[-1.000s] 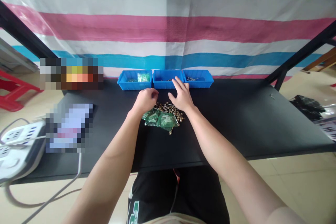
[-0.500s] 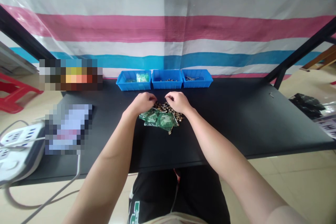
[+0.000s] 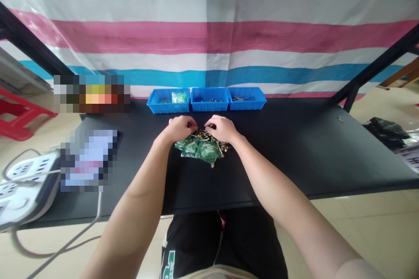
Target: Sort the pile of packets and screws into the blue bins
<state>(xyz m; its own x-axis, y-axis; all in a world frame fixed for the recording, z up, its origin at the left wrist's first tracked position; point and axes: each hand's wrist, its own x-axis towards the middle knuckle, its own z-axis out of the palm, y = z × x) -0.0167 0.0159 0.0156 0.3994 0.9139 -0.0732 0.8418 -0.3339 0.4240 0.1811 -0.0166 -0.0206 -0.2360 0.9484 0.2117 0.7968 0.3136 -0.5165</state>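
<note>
My left hand is at the far left edge of a mixed pile, its fingers curled in; whatever they pinch is hidden. Opposite it, my right hand bends over the pile's right side with thumb and fingers drawn together, and I cannot make out what is in them. Between and under both hands lie brass-coloured metal pieces with screws. Several small green plastic packets with pale contents rest along the near side of the pile.
Behind the hands stand three blue bins in a row: a left bin with green packets, a middle bin with small metal parts, and a right bin with screws. A white power strip with cables lies on the black table at left.
The fingers of my right hand have opened slightly and shifted at the pile. My left hand stays nearly in place. The whole view has shifted a little.
</note>
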